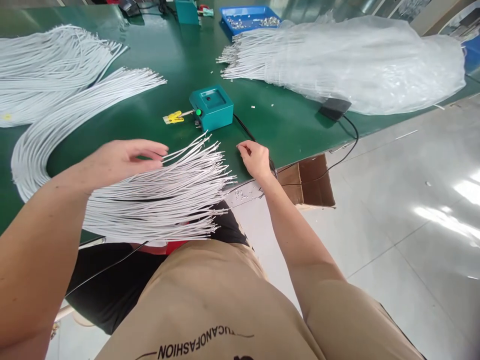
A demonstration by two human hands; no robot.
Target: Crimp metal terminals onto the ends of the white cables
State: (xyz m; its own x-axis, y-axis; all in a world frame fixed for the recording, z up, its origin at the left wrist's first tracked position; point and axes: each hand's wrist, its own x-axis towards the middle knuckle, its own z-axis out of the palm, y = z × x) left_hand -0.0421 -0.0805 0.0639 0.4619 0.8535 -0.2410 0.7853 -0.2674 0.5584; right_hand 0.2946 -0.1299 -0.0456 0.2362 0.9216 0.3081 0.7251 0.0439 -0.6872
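My left hand (129,157) is over the upper edge of a spread bundle of white wires (161,200), its thumb and fingers closed at the near end of a few strands. The loose wire ends fan out to the right, between my two hands. To the right of those ends, at the table edge, my right hand (255,157) has its fingers curled with the fingertips together; anything between them is too small to make out. Beyond the hands sits a teal box device (214,107) with a green knob and a yellow clip (174,118) sticking out to its left.
More white wires (48,70) lie at the left of the green table (165,45). A plastic-wrapped wire bundle (356,62), a blue tray (249,17) of small metal parts and a black pedal (335,107) are farther back. Below the edge stands a cardboard box (311,182).
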